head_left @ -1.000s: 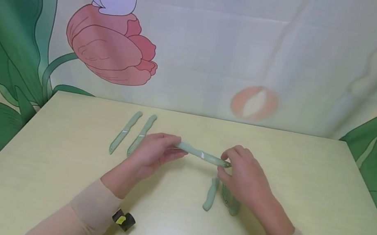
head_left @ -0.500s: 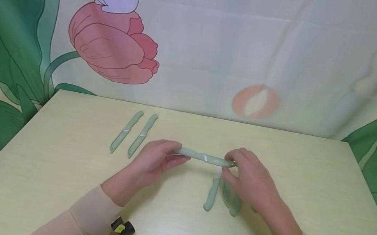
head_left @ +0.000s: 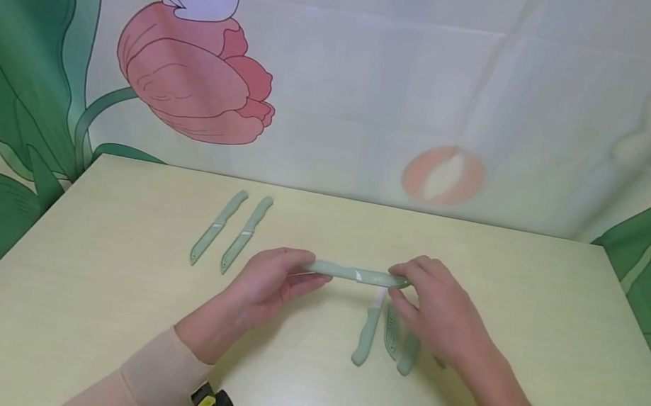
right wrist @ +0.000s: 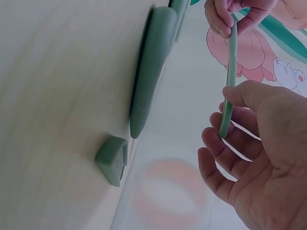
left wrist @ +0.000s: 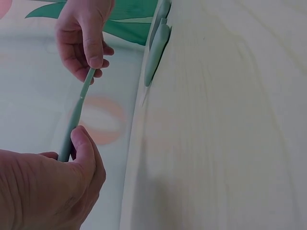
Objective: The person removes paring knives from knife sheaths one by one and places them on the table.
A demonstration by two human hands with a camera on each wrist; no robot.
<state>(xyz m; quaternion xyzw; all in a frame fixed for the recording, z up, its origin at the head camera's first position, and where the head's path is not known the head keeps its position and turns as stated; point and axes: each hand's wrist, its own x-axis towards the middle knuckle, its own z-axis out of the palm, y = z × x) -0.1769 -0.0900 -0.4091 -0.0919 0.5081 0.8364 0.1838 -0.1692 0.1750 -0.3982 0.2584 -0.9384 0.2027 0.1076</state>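
A pale green sheathed knife (head_left: pixel 340 271) is held level above the table, spanning both hands. My left hand (head_left: pixel 269 287) grips its handle end between thumb and fingers. At the other end, my right hand (head_left: pixel 448 320) pinches the green blade sheath (right wrist: pixel 226 117) between thumb and fingers. Beneath and beside the right hand lie an unsheathed knife (head_left: pixel 366 335) with a green handle, a loose green sheath (head_left: pixel 391 335) with holes, and another green handle (head_left: pixel 408 355) partly hidden by that hand. A further sheath (right wrist: pixel 112 160) shows in the right wrist view.
Two sheathed green knives (head_left: pixel 218 228) lie side by side at the back left of the pale wooden table (head_left: pixel 294 392). A printed curtain (head_left: pixel 346 77) hangs behind the table's far edge. Each wrist wears a small black device (head_left: pixel 212 402).
The sheathed knife has turned from slanting to nearly level. Both hands have shifted slightly right in the view while keeping hold of it.
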